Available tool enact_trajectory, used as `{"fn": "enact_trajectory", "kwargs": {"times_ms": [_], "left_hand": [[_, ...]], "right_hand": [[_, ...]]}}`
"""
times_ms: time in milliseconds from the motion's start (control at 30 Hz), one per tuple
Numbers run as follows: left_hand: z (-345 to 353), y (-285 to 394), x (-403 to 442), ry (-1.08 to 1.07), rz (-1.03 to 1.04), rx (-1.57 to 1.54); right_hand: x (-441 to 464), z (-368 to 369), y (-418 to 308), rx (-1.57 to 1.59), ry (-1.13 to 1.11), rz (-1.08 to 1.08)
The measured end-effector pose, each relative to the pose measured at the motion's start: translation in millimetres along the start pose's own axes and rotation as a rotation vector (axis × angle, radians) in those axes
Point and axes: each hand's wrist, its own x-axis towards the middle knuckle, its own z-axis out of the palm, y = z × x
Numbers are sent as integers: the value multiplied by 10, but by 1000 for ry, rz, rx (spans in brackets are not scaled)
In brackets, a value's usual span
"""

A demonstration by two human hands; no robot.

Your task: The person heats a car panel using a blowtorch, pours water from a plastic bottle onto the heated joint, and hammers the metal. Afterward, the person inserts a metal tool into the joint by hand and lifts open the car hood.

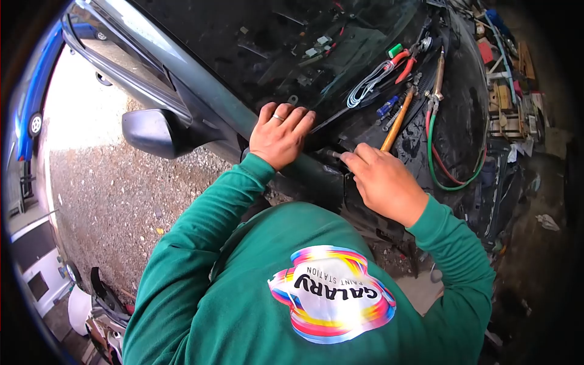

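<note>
My left hand (280, 137) rests at the lower corner of the dark car's windshield (255, 79), palm down, fingers side by side and a little bent over the edge. It holds nothing that I can see. My right hand (386, 182) is closed beside the car's fender edge, thumb and fingers pinched together. A thin dark piece shows near its fingertips, too unclear to name. Just beyond that hand lies a hammer (398, 123) with a wooden handle. Close by are a blue-handled tool (387, 106), red-handled pliers (405, 66) and a coil of grey wire (364, 88).
A gas torch (438, 79) with red and green hoses (433, 146) lies on the car's front. A small green roll (395, 50) sits near the pliers. The side mirror (155, 131) juts out at left. Mixed scrap (508, 109) lines the right; a blue car (36, 103) stands far left.
</note>
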Motion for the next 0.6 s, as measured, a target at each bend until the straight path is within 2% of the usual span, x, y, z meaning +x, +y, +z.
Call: {"fn": "enact_trajectory", "kwargs": {"times_ms": [33,100,233,300,333,400,433,533,600], "left_hand": [[2,6,-6,0,-1,8],[1,16,3,-24,-12,26],[-27,56,32,-63,-31,66],[-23,60,26,-59,-19,72],[-13,64,15,-63,-21,75],[23,50,21,-15,14,81],[23,50,21,-19,26,78],[45,55,2,-32,32,93],[48,59,19,-18,36,110]], "right_hand": [[3,-5,27,1,4,-7],[20,-19,81,-175,31,-208],[60,-23,126,-158,8,-279],[112,-44,64,-110,-24,-113],[151,-12,41,-106,-24,-117],[270,30,49,-24,3,106],[324,11,71,-24,2,103],[484,-115,144,649,-386,513],[482,-55,231,621,-361,456]]}}
